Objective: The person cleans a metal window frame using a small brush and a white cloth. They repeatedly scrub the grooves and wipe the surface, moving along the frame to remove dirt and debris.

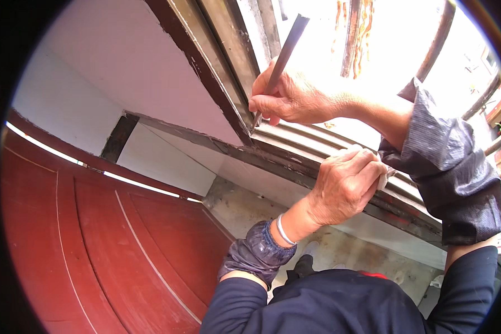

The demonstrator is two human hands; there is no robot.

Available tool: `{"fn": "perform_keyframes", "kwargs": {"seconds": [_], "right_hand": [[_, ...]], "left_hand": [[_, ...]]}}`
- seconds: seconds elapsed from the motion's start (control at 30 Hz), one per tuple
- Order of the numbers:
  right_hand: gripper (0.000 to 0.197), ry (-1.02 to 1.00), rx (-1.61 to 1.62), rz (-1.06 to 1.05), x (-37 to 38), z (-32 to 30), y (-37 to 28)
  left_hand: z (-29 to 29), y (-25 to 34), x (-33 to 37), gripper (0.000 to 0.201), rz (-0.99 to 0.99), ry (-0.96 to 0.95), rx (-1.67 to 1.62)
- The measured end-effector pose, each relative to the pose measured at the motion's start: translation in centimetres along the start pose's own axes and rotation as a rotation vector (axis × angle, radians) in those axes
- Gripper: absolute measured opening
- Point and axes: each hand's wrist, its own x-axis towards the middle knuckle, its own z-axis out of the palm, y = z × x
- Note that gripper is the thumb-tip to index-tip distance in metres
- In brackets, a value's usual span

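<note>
My right hand (298, 100) grips a long, flat dark stick (286, 50) that slants upward. The stick's lower tip, thin and partly hidden by my fingers, points into the corner of a metal window track (317, 139). Farther right along the same track, my left hand (348, 183), with a silver bangle (284, 231) on its wrist, rests closed over the sill. A small whitish, cloth-like bit (382, 181) shows at its fingers; most of it is hidden. Dark sleeve covers are on both my forearms.
A dark, chipped window frame (200, 64) rises at upper left. Curved, rusty bars (437, 42) stand outside in bright light. To the left is a red panelled door (106, 239). Below the sill lies a stained concrete floor (367, 253), where my feet partly show.
</note>
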Motion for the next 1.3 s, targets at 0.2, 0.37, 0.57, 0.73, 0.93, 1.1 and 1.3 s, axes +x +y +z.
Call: {"fn": "perform_keyframes", "kwargs": {"seconds": [0.2, 0.37, 0.57, 0.73, 0.93, 1.1, 1.3], "right_hand": [[0.026, -0.063, -0.081, -0.078, 1.6, 0.2, -0.9], [0.030, -0.110, 0.011, -0.097, 2.4, 0.9, -0.1], [0.039, -0.013, 0.121, -0.090, 2.6, 0.3, -0.2], [0.038, 0.019, 0.224, -0.006, 1.5, -1.0, -1.4], [0.033, 0.032, 0.230, -0.091, 0.7, -0.2, 0.9], [0.030, 0.189, 0.366, -0.132, -0.4, -0.8, -0.1], [0.028, 0.337, 0.335, -0.089, -1.2, -1.9, -0.1]], "left_hand": [[0.0, 0.1, -0.1, 0.012, -0.025, -0.032, 0.035], [-0.2, 0.0, -0.1, 0.020, -0.035, -0.029, 0.036], [-0.2, 0.1, 0.0, 0.021, -0.035, -0.030, 0.004], [0.0, 0.0, 0.1, 0.022, -0.017, -0.011, -0.006], [-0.2, 0.3, 0.3, 0.020, -0.039, -0.040, 0.012], [0.0, 0.2, 0.1, 0.019, -0.027, -0.002, 0.002], [0.1, 0.2, -0.1, 0.018, -0.018, 0.026, 0.013]]}}
